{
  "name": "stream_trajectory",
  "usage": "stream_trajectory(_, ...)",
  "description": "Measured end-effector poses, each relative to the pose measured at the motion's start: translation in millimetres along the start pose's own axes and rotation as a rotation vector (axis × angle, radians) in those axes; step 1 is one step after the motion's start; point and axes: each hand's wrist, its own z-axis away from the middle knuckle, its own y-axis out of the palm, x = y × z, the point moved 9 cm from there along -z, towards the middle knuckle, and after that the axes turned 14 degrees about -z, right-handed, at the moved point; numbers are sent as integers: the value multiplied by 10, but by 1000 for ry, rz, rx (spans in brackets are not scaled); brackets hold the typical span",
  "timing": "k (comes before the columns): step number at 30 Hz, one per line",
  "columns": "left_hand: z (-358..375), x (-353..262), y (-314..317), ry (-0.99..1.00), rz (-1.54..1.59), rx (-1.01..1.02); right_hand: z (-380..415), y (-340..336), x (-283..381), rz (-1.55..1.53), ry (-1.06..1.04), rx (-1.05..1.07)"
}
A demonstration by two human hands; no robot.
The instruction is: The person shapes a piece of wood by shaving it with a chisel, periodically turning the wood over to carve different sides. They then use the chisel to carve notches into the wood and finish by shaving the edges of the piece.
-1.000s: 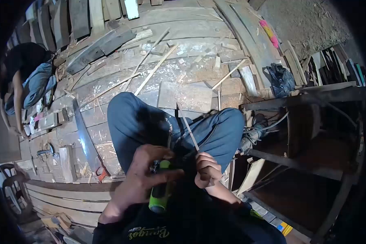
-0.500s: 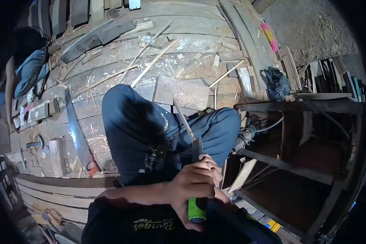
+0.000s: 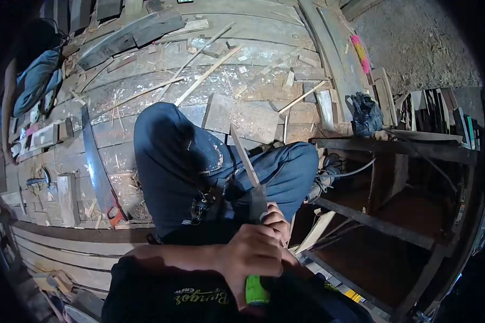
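Two grips: left hand (image 3: 248, 255) had fingers clamped on green handle (image 3: 257, 290); right hand (image 3: 277, 223), on strip (image 3: 242, 156).
Strip: ahead of fingers, probably needed steady support.

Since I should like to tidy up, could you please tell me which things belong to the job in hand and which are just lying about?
Likely in the job:
- green handle, in the left hand
- strip, pointing forward from the right hand

Apparently lying about:
- saw
- black bag
- wood block
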Motion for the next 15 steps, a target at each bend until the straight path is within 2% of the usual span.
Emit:
stream_trajectory(7,21,31,47,0,2,-12,-8,-20,46,-11,-6,-48)
stream_trajectory(9,6,-86,104,19,1,93,-6,-33,47,-13,-7,-59)
stream_trajectory(10,-3,-3,86,50,48,45,-2,-37,50,-14,-4,-64)
stream_trajectory(11,120,167,151,-17,-27,129,-9,-39,58,-13,-7,-73)
stream_trajectory(15,62,56,124,-17,-13,38,-23,-52,51,-24,-7,-98)
